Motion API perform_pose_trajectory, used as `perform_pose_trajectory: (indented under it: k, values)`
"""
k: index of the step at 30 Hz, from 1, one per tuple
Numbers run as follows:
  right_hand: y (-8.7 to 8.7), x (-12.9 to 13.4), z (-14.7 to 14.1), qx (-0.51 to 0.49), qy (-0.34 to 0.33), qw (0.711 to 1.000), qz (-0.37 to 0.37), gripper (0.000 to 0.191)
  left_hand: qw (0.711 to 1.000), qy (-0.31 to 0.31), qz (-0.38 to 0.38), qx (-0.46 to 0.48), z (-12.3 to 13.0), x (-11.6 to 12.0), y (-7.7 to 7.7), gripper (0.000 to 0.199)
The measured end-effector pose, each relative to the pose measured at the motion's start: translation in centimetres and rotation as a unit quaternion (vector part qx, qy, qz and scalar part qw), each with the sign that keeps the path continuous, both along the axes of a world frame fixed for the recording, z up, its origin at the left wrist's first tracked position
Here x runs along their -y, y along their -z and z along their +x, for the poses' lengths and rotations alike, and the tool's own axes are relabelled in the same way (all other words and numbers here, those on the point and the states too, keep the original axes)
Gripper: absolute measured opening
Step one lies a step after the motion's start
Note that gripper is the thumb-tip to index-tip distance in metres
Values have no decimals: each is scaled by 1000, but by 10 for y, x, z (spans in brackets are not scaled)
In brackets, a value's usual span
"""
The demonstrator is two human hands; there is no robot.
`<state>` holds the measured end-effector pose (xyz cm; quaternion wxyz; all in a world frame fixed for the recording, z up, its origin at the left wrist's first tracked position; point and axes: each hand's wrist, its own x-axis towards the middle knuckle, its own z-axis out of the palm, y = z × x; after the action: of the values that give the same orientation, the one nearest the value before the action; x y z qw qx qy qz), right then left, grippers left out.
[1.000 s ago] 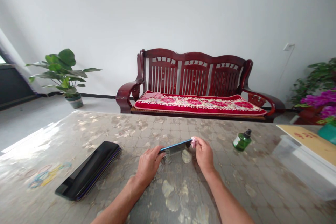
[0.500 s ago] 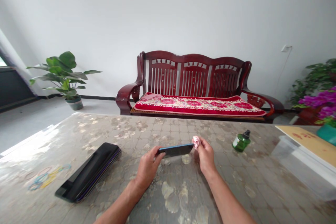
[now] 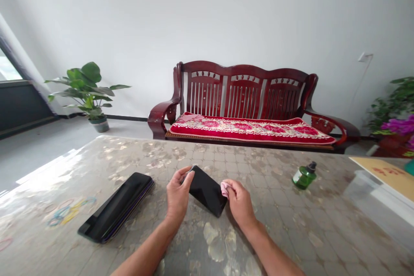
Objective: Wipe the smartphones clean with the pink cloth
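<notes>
A black smartphone (image 3: 207, 190) is held above the table, its dark glossy face tilted toward me. My left hand (image 3: 179, 194) grips its upper left end, thumb on the front and fingers behind. At the opposite edge my right hand (image 3: 238, 202) pinches a small pink cloth (image 3: 224, 189) against the phone's right side. To the left lies a stack of black phones (image 3: 116, 207), one on top of another. Several coloured rubber bands (image 3: 66, 212) are scattered beyond the stack. On the right stands a green pump bottle (image 3: 304, 176) with a black top.
The table (image 3: 258, 233) has a patterned, shiny cover. At its right side is a clear plastic box (image 3: 371, 198) near a tan printed board (image 3: 384, 177). A red wooden bench (image 3: 242, 95) stands behind the table, with a potted plant (image 3: 93, 90) at the left.
The phone has turned from nearly edge-on to showing its dark face, its right end now lower. My right hand has moved left and down with the cloth. The view has shifted slightly left.
</notes>
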<state>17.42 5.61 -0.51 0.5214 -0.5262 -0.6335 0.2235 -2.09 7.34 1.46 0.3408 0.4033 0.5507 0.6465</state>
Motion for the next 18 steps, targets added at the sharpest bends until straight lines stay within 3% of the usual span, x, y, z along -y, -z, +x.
perform_pose_trajectory:
  k: [4,9,14,18]
  values:
    - [-4,12,-9,108,-18,993,39,27,1000,-13,-7,11,4,-2,6,54]
    - [-8,22,-13,194,-44,979,52,27,998,34,-45,28,13,5,4,57]
    - [-9,23,-11,216,-27,973,74,27,996,44,-45,-57,13,7,10,44]
    - [-11,23,-11,243,-33,964,106,24,984,100,-78,-121,17,3,23,46]
